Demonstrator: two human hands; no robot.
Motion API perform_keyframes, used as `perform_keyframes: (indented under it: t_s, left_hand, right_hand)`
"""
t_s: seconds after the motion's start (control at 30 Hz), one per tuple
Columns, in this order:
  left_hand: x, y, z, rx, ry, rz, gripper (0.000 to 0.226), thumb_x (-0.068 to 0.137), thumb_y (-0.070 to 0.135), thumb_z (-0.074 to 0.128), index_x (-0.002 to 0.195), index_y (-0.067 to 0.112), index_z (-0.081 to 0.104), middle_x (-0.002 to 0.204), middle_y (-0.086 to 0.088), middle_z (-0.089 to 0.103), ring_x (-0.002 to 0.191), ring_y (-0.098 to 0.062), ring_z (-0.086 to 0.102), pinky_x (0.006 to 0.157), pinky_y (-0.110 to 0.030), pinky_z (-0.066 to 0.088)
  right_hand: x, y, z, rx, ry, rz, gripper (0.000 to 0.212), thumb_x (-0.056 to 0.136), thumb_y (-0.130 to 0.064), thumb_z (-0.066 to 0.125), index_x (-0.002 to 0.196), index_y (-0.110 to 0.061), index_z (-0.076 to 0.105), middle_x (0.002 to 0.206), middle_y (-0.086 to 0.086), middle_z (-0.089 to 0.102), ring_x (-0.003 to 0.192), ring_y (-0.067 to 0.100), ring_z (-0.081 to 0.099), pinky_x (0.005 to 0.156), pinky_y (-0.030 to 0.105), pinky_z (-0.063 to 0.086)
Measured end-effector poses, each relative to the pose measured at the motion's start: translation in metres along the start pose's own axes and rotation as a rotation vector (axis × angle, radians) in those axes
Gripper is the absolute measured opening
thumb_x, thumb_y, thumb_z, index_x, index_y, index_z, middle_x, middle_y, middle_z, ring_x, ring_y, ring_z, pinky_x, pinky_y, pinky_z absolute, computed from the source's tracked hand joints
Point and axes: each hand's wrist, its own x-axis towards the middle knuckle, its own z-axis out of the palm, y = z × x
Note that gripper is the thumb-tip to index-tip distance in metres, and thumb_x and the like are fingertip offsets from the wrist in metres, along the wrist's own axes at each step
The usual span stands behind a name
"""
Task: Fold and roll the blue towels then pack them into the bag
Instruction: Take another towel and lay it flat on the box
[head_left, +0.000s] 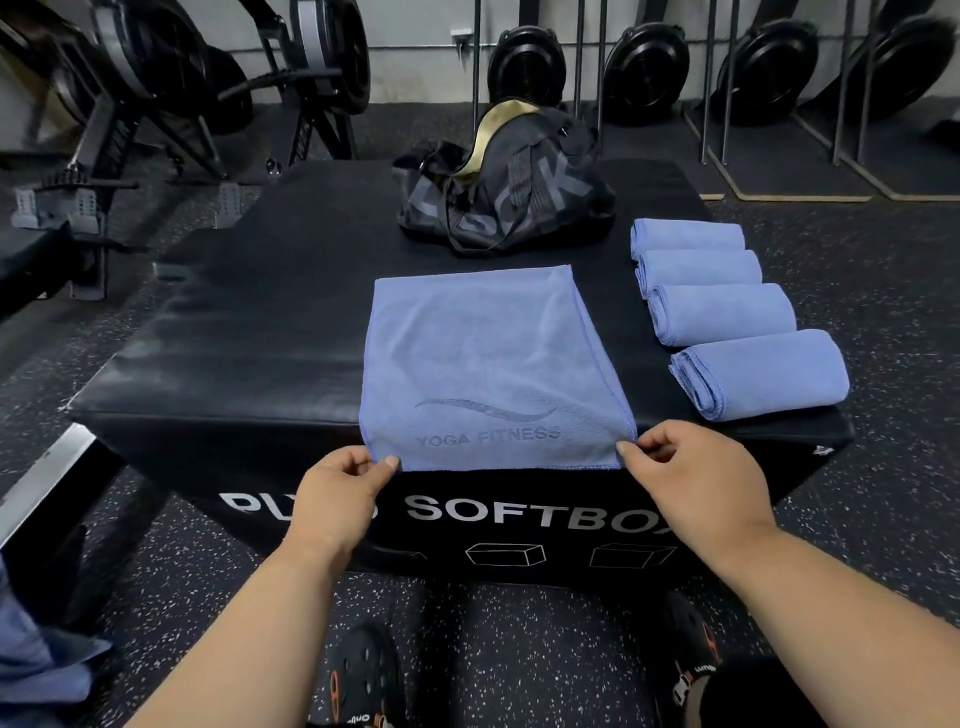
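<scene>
A big black padded box (234, 332) fills the middle of the view and serves as the surface, standing on a speckled gym floor (857, 499) with exercise machines (171, 67) behind it. At its far edge sits a black bag (509, 192), its top gaping open and showing a gold lining. Nearer, a blue towel (483, 358) lies folded flat in the middle of the surface, its near edge hanging just over the front lip, printed lettering facing up. To its right, four rolled towels (727, 312) lie side by side in a row, neighbours touching or nearly so, none yet in the bag. The left hand (337, 493) pinches the towel's near left corner between thumb and fingers; the right hand (691, 478) pinches the near right corner the same way, the two hands apart by the towel's width. The roll looks about to start from this near edge. The likely trouble is an uneven start: if one corner leads, the roll would come out cone-shaped and loose. The thin cloth may also slide on the slick padding, dragging instead of rolling, and its right edge runs close enough to the nearest roll to nudge it.
</scene>
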Motion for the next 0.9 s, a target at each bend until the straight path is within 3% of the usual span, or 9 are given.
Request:
perform_keyframes:
  t_s: [0.27, 0.37, 0.43, 0.53, 0.6, 0.67, 0.8, 0.9]
  left_hand:
    - [-0.006, 0.005, 0.001, 0.027, -0.074, 0.046, 0.034, 0.094, 0.038, 0.076, 0.089, 0.006, 0.067, 0.076, -0.001, 0.056, 0.070, -0.017, 0.047, 0.068, -0.033, 0.041]
    - [-0.011, 0.009, -0.002, -0.066, -0.154, 0.042, 0.042, 0.092, 0.049, 0.073, 0.101, 0.008, 0.068, 0.090, -0.006, 0.072, 0.087, -0.017, 0.067, 0.088, -0.035, 0.052]
    - [-0.018, 0.013, -0.001, -0.139, -0.166, 0.047, 0.026, 0.102, 0.037, 0.067, 0.107, 0.011, 0.070, 0.104, -0.008, 0.079, 0.103, -0.016, 0.075, 0.097, -0.036, 0.054]
    - [-0.025, 0.019, -0.006, -0.231, -0.151, 0.057, 0.020, 0.106, 0.032, 0.062, 0.105, 0.012, 0.066, 0.110, -0.006, 0.079, 0.108, -0.016, 0.074, 0.096, -0.037, 0.055]
    - [-0.028, 0.022, -0.011, -0.278, -0.127, 0.062, 0.020, 0.106, 0.031, 0.062, 0.103, 0.011, 0.064, 0.113, -0.007, 0.078, 0.108, -0.018, 0.074, 0.095, -0.039, 0.057]
    - [-0.031, 0.023, -0.015, -0.303, -0.092, 0.063, 0.018, 0.105, 0.028, 0.064, 0.101, 0.011, 0.061, 0.109, -0.008, 0.077, 0.103, -0.020, 0.073, 0.092, -0.040, 0.059]
    - [-0.043, 0.027, -0.017, -0.340, -0.038, 0.107, 0.021, 0.103, 0.025, 0.068, 0.110, 0.008, 0.059, 0.096, -0.006, 0.075, 0.092, -0.018, 0.070, 0.078, -0.035, 0.057]
    - [-0.055, 0.033, -0.017, -0.348, -0.015, 0.155, 0.027, 0.103, 0.026, 0.067, 0.124, 0.013, 0.055, 0.093, -0.001, 0.078, 0.086, -0.013, 0.070, 0.078, -0.036, 0.057]
  right_hand:
    - [0.003, 0.003, 0.008, 0.049, -0.008, -0.003, 0.025, 0.091, -0.046, 0.073, 0.072, -0.030, 0.068, 0.067, -0.014, 0.068, 0.069, 0.005, 0.063, 0.068, 0.035, 0.053]
    - [0.004, 0.004, 0.009, 0.106, -0.028, 0.010, 0.025, 0.091, -0.043, 0.073, 0.071, -0.029, 0.067, 0.065, -0.014, 0.067, 0.064, 0.005, 0.062, 0.062, 0.031, 0.047]
    - [0.003, 0.004, 0.009, 0.201, -0.039, 0.033, 0.024, 0.091, -0.038, 0.073, 0.070, -0.026, 0.068, 0.065, -0.014, 0.066, 0.060, 0.006, 0.060, 0.060, 0.028, 0.044]
    - [-0.002, 0.003, 0.008, 0.416, -0.074, 0.113, 0.021, 0.090, -0.027, 0.073, 0.072, -0.017, 0.069, 0.069, 0.002, 0.068, 0.057, 0.008, 0.054, 0.060, 0.029, 0.049]
    - [-0.003, 0.002, 0.006, 0.611, -0.109, 0.180, 0.021, 0.091, -0.020, 0.072, 0.075, -0.008, 0.065, 0.074, 0.010, 0.071, 0.066, 0.012, 0.062, 0.071, 0.038, 0.057]
    - [-0.002, 0.001, 0.001, 0.831, -0.182, 0.260, 0.022, 0.096, -0.015, 0.070, 0.078, -0.010, 0.059, 0.079, 0.009, 0.074, 0.076, 0.019, 0.072, 0.078, 0.041, 0.059]
    - [-0.004, -0.001, -0.009, 1.107, -0.354, 0.410, 0.016, 0.103, -0.011, 0.062, 0.089, -0.016, 0.056, 0.078, 0.002, 0.075, 0.070, 0.016, 0.073, 0.063, 0.026, 0.060]
    - [-0.010, 0.001, -0.013, 1.209, -0.379, 0.434, 0.012, 0.103, -0.010, 0.062, 0.094, -0.017, 0.057, 0.073, -0.001, 0.072, 0.062, 0.011, 0.068, 0.057, 0.022, 0.059]
